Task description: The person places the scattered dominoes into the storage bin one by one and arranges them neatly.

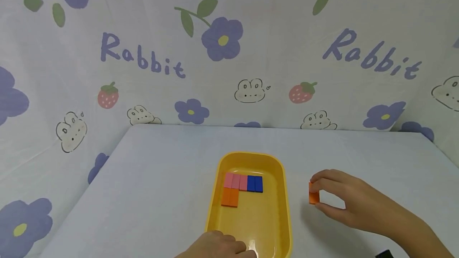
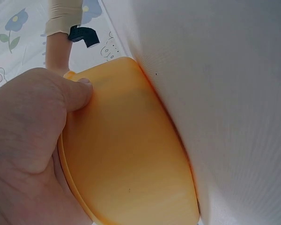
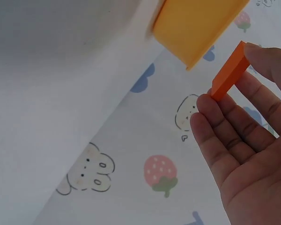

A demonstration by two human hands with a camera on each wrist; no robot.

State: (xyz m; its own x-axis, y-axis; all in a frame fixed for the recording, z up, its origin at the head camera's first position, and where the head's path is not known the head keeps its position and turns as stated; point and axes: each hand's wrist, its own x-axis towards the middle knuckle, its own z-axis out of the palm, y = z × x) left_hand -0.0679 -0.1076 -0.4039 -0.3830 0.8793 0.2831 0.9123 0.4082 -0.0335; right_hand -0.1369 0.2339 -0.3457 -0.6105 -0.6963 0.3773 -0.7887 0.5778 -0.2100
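A yellow tray point(image 1: 265, 214) lies on the white table with small flat tiles in it. Three pink tiles point(image 1: 235, 180) and two blue tiles point(image 1: 255, 184) make a row near its far end, and two orange tiles point(image 1: 230, 197) sit just below the pink ones. My left hand point(image 1: 220, 246) grips the tray's near rim, its thumb point(image 2: 79, 93) against the outer wall in the left wrist view. To the right of the tray, my right hand point(image 1: 344, 198) pinches an orange tile point(image 3: 230, 71) between thumb and fingertips, held above the table.
The white tabletop point(image 1: 161, 186) stretches around the tray on every side. Behind it hangs a white cloth point(image 1: 265, 43) printed with flowers, rabbits and strawberries. A black strap piece point(image 1: 385, 254) shows near the right forearm.
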